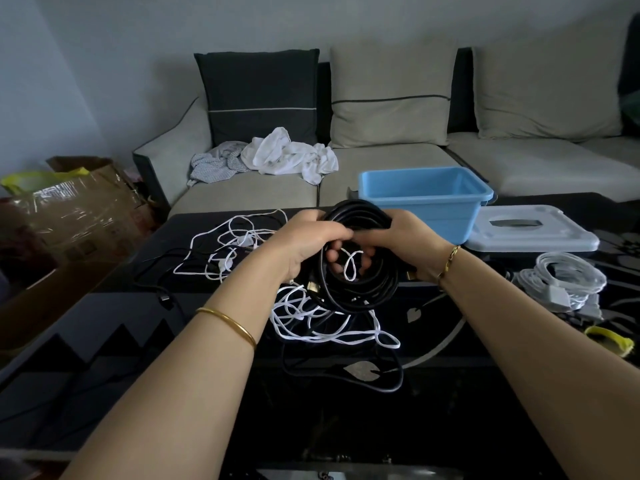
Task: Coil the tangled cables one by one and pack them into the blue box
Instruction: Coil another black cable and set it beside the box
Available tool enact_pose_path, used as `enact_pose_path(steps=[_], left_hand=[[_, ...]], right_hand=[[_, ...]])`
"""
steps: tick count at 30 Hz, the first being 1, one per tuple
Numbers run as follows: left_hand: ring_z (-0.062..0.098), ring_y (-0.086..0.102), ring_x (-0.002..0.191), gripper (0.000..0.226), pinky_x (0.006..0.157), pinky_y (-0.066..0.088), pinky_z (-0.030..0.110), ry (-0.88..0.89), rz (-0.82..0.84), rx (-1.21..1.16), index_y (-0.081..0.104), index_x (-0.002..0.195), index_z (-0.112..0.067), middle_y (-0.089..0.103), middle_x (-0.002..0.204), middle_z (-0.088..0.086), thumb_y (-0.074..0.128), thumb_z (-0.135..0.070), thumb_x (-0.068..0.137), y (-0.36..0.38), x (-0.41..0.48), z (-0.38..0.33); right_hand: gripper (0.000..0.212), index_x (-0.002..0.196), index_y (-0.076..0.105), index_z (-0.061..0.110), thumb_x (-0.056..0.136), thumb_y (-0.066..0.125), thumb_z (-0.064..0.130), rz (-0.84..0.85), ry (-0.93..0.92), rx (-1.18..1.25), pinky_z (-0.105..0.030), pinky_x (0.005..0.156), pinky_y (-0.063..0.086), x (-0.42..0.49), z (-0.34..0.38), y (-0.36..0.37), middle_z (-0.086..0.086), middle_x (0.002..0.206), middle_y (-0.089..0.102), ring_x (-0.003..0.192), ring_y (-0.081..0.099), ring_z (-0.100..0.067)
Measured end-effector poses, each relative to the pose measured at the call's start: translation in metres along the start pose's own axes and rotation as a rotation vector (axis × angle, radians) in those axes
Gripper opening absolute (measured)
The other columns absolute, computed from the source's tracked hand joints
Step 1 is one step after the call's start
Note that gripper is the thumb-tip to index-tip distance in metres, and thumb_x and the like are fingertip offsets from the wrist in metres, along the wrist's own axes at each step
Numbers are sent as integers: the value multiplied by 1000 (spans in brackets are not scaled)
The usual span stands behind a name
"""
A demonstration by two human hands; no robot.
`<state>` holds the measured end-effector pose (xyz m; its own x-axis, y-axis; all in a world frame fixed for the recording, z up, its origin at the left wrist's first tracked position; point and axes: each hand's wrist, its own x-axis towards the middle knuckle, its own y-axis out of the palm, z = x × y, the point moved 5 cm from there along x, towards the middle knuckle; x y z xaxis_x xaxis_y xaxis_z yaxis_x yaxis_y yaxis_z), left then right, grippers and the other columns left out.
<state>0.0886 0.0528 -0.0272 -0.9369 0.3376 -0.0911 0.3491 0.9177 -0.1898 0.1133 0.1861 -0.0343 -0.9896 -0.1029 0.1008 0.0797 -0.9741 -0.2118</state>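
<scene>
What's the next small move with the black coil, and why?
Probably carry the black coil over to the blue box and lower it in. The left hand and right hand both grip it, it looks wound, and the box stands open just behind the right hand, its lid lying beside it. Tangled white cables wait on the table.

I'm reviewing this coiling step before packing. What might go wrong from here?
1. A white loop shows through the black coil; if caught, carrying the coil to the blue box may drag the white tangle along.
2. No tie shows on the coil; only the left hand and right hand grip it, so freeing one may let it spring loose.
</scene>
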Motion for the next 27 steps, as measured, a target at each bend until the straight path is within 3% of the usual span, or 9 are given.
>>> enact_pose_path(steps=[1, 3, 6, 10, 13, 15, 19, 23, 27], left_hand=[[9, 42, 37, 12, 46, 49, 26, -1, -23, 7, 54, 78, -8, 46, 52, -1, 61, -7, 88, 0, 1, 0], [9, 41, 36, 15, 46, 47, 26, -25, -68, 0, 53, 75, -8, 45, 50, -1, 63, -11, 86, -2, 2, 1], [10, 43, 34, 24, 42, 47, 24, -95, -76, -122, 51, 66, -8, 42, 45, -1, 61, -11, 87, -3, 2, 6], [14, 64, 47, 28, 48, 57, 30, -255, 68, -272, 52, 63, -10, 51, 50, -2, 60, -14, 90, 1, -5, 11], [11, 66, 53, 18, 57, 57, 27, -277, 165, -327, 62, 75, -5, 67, 64, 2, 56, -11, 91, 1, -10, 9], [12, 66, 56, 11, 56, 58, 27, -238, 187, -325, 64, 85, -2, 69, 73, 8, 57, -8, 90, 3, -10, 7], [16, 60, 51, 4, 51, 55, 28, -68, 58, -114, 62, 84, -4, 63, 62, 8, 62, -6, 88, 5, -3, 4], [14, 51, 44, 22, 48, 53, 27, -79, 107, -181, 58, 74, -7, 52, 55, 3, 66, -22, 88, 17, -5, 5], [10, 36, 40, 51, 44, 45, 22, -117, 106, -179, 48, 63, -14, 40, 49, -3, 55, -61, 84, 33, -4, 2]], right_hand=[[6, 81, 60, 4, 84, 63, -1, 33, 20, 53, -30, 55, 55, 0, -2, 1, -8, 58, 60, 49, 61, -18], [16, 96, 60, -1, 82, 60, -10, 59, 40, 174, -33, 61, 58, -1, -4, 3, -13, 71, 66, 55, 65, -20], [34, 113, 51, -3, 82, 63, -7, -96, -32, 83, -26, 55, 57, -1, -2, 2, -10, 73, 65, 49, 62, -16], [34, 114, 49, 18, 85, 62, 6, -266, -194, -265, -6, 49, 43, -6, 14, 0, 11, 80, 59, 55, 57, -11], [30, 114, 53, 20, 87, 61, 9, -249, -200, -294, -13, 46, 46, -6, 14, 3, 4, 82, 61, 44, 53, -6], [29, 114, 54, 19, 87, 62, 12, -254, -182, -333, -14, 45, 46, -4, 11, 2, 6, 79, 60, 39, 52, -4], [24, 110, 54, 19, 87, 61, 16, -265, -170, -444, -11, 45, 44, -5, 6, -3, 6, 73, 59, 38, 53, -2], [16, 105, 51, 17, 90, 56, 18, -279, -158, -548, -13, 44, 43, -10, 0, -8, 3, 71, 59, 44, 58, -9], [10, 98, 46, 16, 92, 53, 15, -323, -158, -543, -16, 43, 44, -17, -2, -18, 2, 76, 59, 50, 62, -17]])
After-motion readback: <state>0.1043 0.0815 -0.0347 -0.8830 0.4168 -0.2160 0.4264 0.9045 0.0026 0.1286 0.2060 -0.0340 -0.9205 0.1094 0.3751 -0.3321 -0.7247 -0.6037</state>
